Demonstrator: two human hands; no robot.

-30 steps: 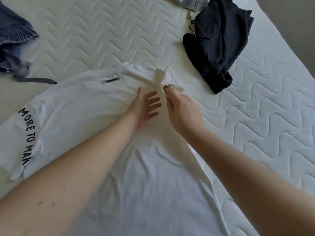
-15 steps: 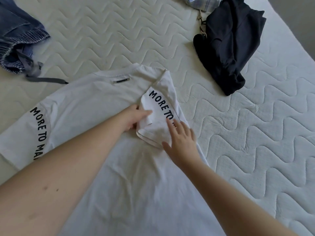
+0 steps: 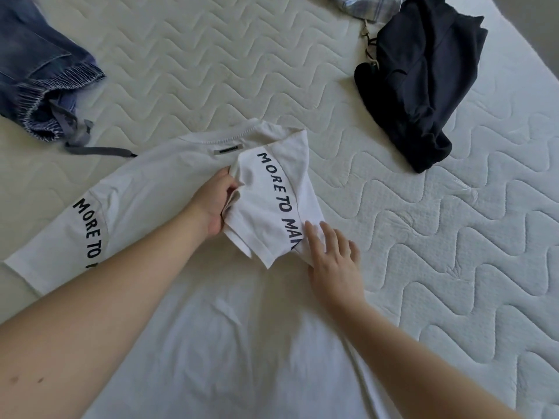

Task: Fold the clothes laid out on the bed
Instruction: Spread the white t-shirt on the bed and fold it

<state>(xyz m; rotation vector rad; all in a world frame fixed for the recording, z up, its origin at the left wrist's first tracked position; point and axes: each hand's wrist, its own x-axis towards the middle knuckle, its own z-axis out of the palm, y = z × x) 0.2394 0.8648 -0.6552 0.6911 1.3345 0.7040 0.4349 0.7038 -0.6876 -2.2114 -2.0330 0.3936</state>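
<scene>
Head view, sole entry. White T-shirt (image 3: 187,343): lies back-up across the near half of the bed (image 3: 453,237), collar toward the far side, a small grey neck label (image 3: 228,150) just under the collar; its print is too small to read. Right sleeve (image 3: 272,204): turned inward over the shirt's back, black lettering showing "MORE TO MA", the rest hidden under the fingers. Left sleeve (image 3: 60,237): spread flat to the side, lettering "MORE TO" legible, the remainder cut off by the forearm.

Left hand (image 3: 213,204): grip curled round the inner edge of the folded right sleeve, bunching the cloth. Right hand (image 3: 335,261): fingers straight and spread, pressing flat on the outer crease where sleeve meets body.

Other stock on the bed: blue denim shorts with a grey drawstring (image 3: 39,74), far left; dark navy garment (image 3: 423,77), crumpled, far right; pale checked cloth (image 3: 369,6) at the top edge, mostly out of frame. All three well apart from the T-shirt and unfolded.

Step in hand, as judged: setting the right sleeve fold. To do it well, the left hand should draw the sleeve edge taut and lay it flat, not leave it bunched, while the right hand holds the crease straight and parallel to the side seam. The wrinkles across the shirt's lower back want smoothing before the left sleeve is brought over to match.
</scene>
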